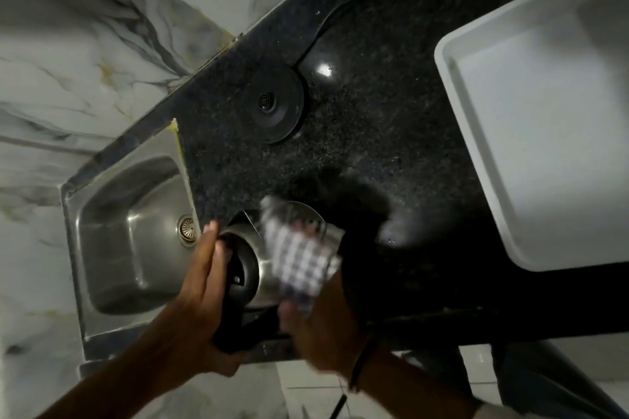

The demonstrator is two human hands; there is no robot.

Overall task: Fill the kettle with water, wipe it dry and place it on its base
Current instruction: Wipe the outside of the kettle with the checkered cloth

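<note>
A person's left hand [204, 286] wraps the black handle [238, 326] of a steel kettle [253, 248], fingers closed around the grip with the fingertips reaching up past the lid, forearm entering from the lower left. The right hand [316, 313] presses a checked cloth [299, 258] against the kettle's right side; its fingers are blurred and largely hidden under the fabric, bunched around the cloth. A dark band [360, 364] circles the right wrist.

The kettle sits at the near edge of the dark speckled counter [374, 133], just right of the steel sink [136, 235], its spout pointing away from the person. The round black base [272, 102] lies farther back on the counter, well apart from the kettle, its cord [340, 10] trailing toward the rear. Bare counter runs between kettle and base. A white tray [544, 133] fills the right side of the counter, near the base's right but not touching it. Marble-patterned wall [85, 44] rises behind the sink.
</note>
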